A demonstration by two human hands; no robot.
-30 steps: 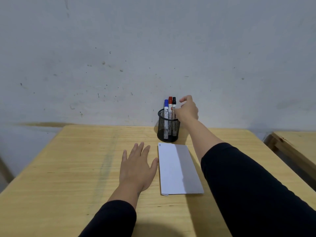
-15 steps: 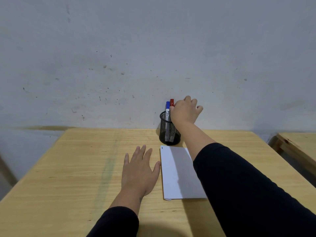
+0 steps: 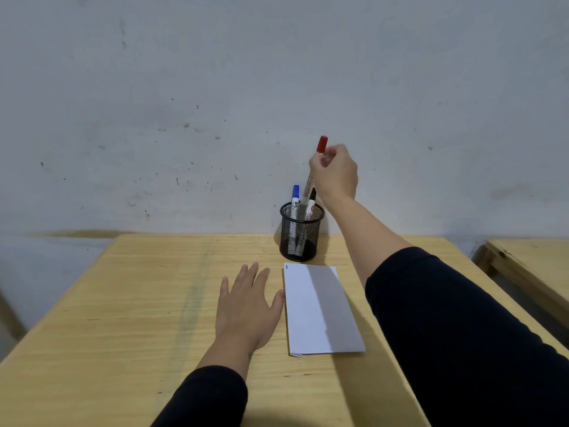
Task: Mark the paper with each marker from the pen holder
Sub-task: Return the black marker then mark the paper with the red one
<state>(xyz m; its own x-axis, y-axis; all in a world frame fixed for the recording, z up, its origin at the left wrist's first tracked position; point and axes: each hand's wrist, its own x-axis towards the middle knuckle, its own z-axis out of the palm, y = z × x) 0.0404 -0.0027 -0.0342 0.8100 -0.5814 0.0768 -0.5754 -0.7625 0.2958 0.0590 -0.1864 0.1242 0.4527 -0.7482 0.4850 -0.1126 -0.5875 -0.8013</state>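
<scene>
A black mesh pen holder (image 3: 300,241) stands at the table's far edge against the wall. A blue-capped marker (image 3: 295,201) and a black-capped marker (image 3: 310,208) stand inside it. My right hand (image 3: 335,174) is raised above the holder, shut on a red-capped marker (image 3: 320,149) whose lower end is still just inside the rim. A folded white paper (image 3: 320,309) lies in front of the holder, with a small dark mark at its top left corner. My left hand (image 3: 246,309) lies flat and open on the table, its thumb touching the paper's left edge.
The wooden table (image 3: 123,318) butts against a grey scuffed wall (image 3: 215,87). A second wooden table (image 3: 529,266) stands to the right, with a gap between the two.
My right hand closed around the red marker in the holder and lifted it upward. The black marker, hidden by the hand half a second ago, shows again. The left hand stayed flat.
</scene>
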